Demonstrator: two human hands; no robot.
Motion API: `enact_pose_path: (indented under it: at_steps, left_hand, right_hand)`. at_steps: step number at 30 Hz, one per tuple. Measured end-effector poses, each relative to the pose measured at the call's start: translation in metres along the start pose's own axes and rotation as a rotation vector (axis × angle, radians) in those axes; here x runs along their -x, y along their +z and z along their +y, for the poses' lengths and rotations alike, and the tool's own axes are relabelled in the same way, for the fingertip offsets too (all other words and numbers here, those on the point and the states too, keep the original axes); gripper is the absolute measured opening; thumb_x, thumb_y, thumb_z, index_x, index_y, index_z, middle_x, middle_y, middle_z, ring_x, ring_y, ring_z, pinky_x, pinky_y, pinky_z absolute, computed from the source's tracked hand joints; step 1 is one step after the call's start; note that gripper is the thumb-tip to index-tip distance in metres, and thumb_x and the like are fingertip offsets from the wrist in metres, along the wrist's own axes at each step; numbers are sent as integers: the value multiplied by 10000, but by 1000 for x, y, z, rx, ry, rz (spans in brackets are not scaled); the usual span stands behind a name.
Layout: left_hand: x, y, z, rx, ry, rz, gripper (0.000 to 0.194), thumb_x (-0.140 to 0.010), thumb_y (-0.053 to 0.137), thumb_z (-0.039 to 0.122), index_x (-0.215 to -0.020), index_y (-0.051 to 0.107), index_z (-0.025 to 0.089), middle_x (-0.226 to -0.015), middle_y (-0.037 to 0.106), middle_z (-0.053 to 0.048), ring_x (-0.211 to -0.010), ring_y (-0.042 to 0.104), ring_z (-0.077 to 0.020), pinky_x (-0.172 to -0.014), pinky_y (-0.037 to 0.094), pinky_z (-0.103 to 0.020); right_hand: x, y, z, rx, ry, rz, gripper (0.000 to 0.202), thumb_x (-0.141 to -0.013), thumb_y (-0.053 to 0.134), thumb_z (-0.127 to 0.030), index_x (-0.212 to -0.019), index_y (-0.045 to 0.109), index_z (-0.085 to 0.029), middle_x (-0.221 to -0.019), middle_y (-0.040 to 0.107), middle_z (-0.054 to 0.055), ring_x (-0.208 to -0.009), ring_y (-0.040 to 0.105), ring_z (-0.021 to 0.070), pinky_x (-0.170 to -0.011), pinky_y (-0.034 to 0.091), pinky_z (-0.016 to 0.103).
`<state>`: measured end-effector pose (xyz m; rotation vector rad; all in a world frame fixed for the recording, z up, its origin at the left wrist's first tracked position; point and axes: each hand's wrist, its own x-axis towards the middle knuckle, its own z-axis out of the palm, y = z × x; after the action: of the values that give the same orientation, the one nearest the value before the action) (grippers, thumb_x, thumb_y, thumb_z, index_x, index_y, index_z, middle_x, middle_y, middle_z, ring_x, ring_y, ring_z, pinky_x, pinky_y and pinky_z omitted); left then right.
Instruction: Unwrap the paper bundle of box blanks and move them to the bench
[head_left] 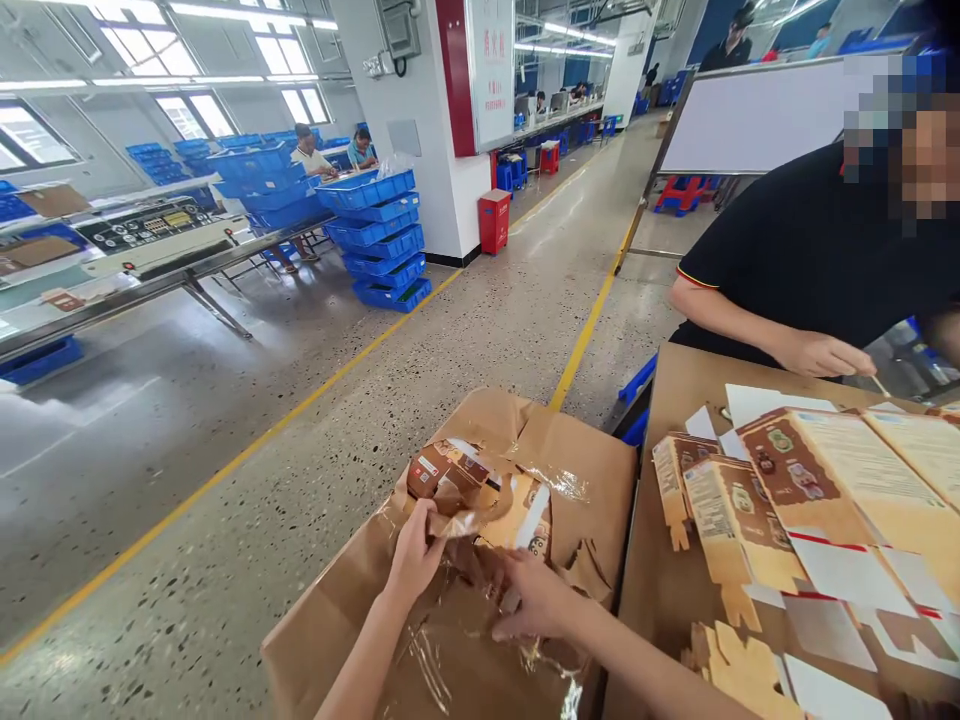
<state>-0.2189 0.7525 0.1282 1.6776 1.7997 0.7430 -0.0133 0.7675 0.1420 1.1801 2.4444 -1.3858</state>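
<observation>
A large package wrapped in brown paper (345,640) with clear tape lies below me, its top torn open. Printed brown and cream cardboard pieces (457,470) show through the hole. My left hand (415,550) grips the torn paper edge at the near left side of the opening, thumb and fingers pressed together. My right hand (536,595) is at the near right side of the tear, its fingers curled on crumpled brown paper.
Flat printed boxes (802,480) lie on a brown-topped table (667,590) at the right. A person in a dark shirt (810,240) leans over it. Stacked blue crates (382,235), a red bin (493,222) and a whiteboard (750,120) stand farther back.
</observation>
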Motion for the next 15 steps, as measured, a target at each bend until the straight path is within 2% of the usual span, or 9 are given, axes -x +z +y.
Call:
enact_pose_path:
  at_steps: [2,3,4,7,10,12,15]
  left_hand:
    - [-6,4,1,-7,-2,43,145,-767,428,172,-863,334,229,-690,380,58,-600,391,-117,-594,334,-239]
    - [-8,6,1,-12,2,59,148,-756,443,167,-848,343,226,-669,373,65,-585,386,-113,-584,329,-240]
    - [-11,9,0,-18,8,75,153,-742,463,163,-835,355,221,-653,372,69,-575,386,-109,-578,327,-244]
    - [-15,15,-3,-36,-3,175,144,-738,497,197,-833,389,204,-632,403,71,-555,415,-103,-566,342,-255]
    - [-19,19,-7,-58,-34,307,136,-745,509,231,-837,417,190,-682,483,44,-618,491,-117,-589,385,-271]
    - [-21,19,-7,-79,-53,379,140,-735,523,244,-825,434,185,-705,505,32,-645,507,-124,-600,398,-279]
    - [-22,15,-4,-100,-78,482,163,-739,525,284,-832,435,185,-677,466,42,-599,469,-113,-580,385,-274]
  right_hand:
    - [9,0,9,201,-1,-109,521,-504,803,-395,-898,647,-92,-1006,651,131,-1004,556,293,-899,383,451]
    - [13,3,12,301,4,-175,524,-449,831,-360,-857,666,-77,-980,665,151,-1004,557,310,-928,352,457]
    - [17,8,15,381,12,-233,491,-447,837,-325,-834,677,-69,-978,671,161,-1014,555,314,-957,320,457]
    - [28,30,19,535,22,-335,310,-637,745,-263,-891,669,-102,-1113,634,132,-1127,492,261,-1027,233,441]
    - [40,44,23,548,32,-383,159,-750,657,-291,-829,665,-154,-1012,679,61,-1063,542,207,-1020,258,441]
    - [48,43,25,500,80,-327,202,-755,647,-342,-836,649,-156,-953,681,43,-986,577,201,-970,329,444]
    - [57,33,26,382,175,-93,387,-746,641,-366,-1049,561,-140,-1178,549,91,-1077,506,243,-892,396,431]
